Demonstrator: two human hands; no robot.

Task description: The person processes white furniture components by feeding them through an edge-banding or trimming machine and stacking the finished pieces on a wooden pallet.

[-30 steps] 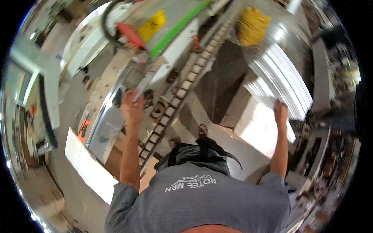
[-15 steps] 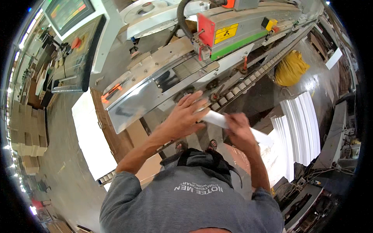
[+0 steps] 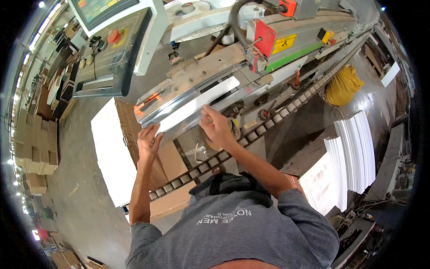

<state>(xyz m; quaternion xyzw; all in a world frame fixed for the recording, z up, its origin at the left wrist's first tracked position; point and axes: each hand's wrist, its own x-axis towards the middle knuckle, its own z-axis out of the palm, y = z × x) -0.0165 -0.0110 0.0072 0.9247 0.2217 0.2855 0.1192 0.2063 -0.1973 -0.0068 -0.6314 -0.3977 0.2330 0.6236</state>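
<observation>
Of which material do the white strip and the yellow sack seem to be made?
White strip: perhaps laminated board or plastic; its face looks smooth, plain and bright. Yellow sack: probably cloth or flexible plastic, fairly dull, judging by its soft creases.

We are counting one left hand [image 3: 148, 141] | one right hand [image 3: 217, 128] | one white strip [image 3: 198, 105] | one orange tool [image 3: 148, 103] | one control screen [image 3: 105, 9] | one red button [image 3: 115, 36] | one thick dark hose [image 3: 233, 21] | one red plate [image 3: 265, 38] | one green band [image 3: 294, 57] | one yellow sack [image 3: 344, 86] | one row of pale blocks [image 3: 277, 118]
</observation>
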